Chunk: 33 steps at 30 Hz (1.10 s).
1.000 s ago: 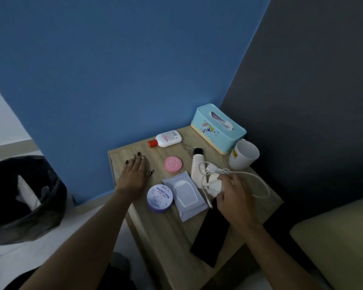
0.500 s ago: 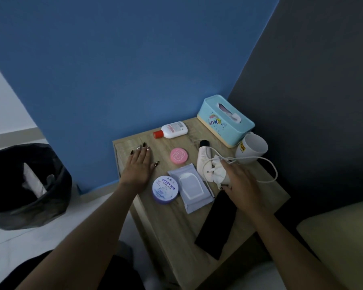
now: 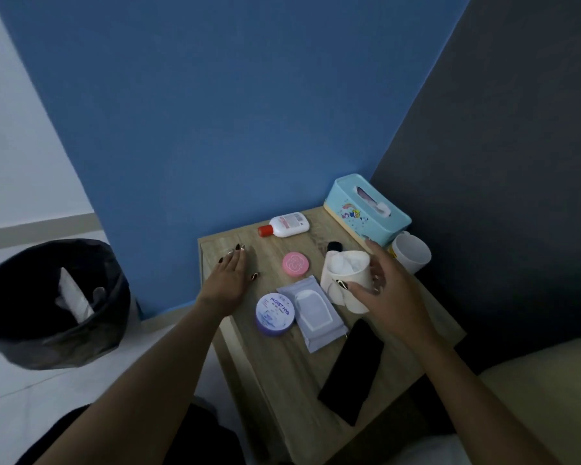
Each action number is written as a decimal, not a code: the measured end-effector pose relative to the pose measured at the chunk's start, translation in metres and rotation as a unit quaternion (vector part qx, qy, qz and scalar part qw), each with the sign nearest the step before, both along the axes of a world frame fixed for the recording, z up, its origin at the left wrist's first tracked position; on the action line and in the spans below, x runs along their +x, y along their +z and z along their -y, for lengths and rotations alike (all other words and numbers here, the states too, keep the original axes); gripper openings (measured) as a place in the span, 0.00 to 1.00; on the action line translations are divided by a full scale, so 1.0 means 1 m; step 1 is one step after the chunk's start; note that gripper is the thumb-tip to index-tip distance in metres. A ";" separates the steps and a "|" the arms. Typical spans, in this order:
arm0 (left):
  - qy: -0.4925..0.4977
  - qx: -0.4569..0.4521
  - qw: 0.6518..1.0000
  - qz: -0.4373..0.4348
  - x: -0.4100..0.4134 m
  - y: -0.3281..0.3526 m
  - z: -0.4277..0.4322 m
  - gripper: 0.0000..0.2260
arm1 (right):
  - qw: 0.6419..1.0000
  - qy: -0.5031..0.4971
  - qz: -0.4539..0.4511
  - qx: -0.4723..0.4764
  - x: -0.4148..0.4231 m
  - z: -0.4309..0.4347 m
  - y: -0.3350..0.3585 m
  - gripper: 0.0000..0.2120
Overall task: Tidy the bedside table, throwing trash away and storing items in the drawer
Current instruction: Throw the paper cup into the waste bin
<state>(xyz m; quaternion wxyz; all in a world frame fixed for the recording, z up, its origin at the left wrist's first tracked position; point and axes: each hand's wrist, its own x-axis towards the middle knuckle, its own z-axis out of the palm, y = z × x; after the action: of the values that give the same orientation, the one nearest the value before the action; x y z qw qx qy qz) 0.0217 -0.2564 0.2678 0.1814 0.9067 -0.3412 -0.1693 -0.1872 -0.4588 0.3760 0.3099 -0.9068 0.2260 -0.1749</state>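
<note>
While the left hand [image 3: 229, 280] lies spread, the right hand [image 3: 384, 290] clutches a white bundle [image 3: 348, 273] — charger or cable, unclear.

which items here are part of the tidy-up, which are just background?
Job: white charger bundle in right hand; lotion bottle; pink compact; cream jar; wipes pack; black phone; bin.
Background: tissue box; mug; left hand, flat on table.
</note>
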 end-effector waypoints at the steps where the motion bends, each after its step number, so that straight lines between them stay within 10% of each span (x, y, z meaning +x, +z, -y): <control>1: 0.005 -0.010 1.000 -0.001 -0.001 0.004 -0.006 0.28 | 1.000 -0.003 0.011 0.002 0.004 -0.006 0.003 0.36; 17: 0.226 -0.042 0.970 0.079 0.045 0.035 -0.256 0.17 | 0.975 0.179 0.032 0.127 0.127 -0.217 -0.045 0.34; 33: 0.548 -0.132 0.825 -0.036 0.138 -0.090 -0.385 0.24 | 0.953 0.290 -0.013 0.082 0.303 -0.361 -0.164 0.30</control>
<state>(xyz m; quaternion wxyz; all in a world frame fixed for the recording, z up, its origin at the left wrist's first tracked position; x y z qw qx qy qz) 0.1594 0.1283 0.1783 0.3748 0.9050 0.1993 -0.0282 0.1162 -0.0977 0.2124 0.4181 -0.9067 -0.0293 -0.0468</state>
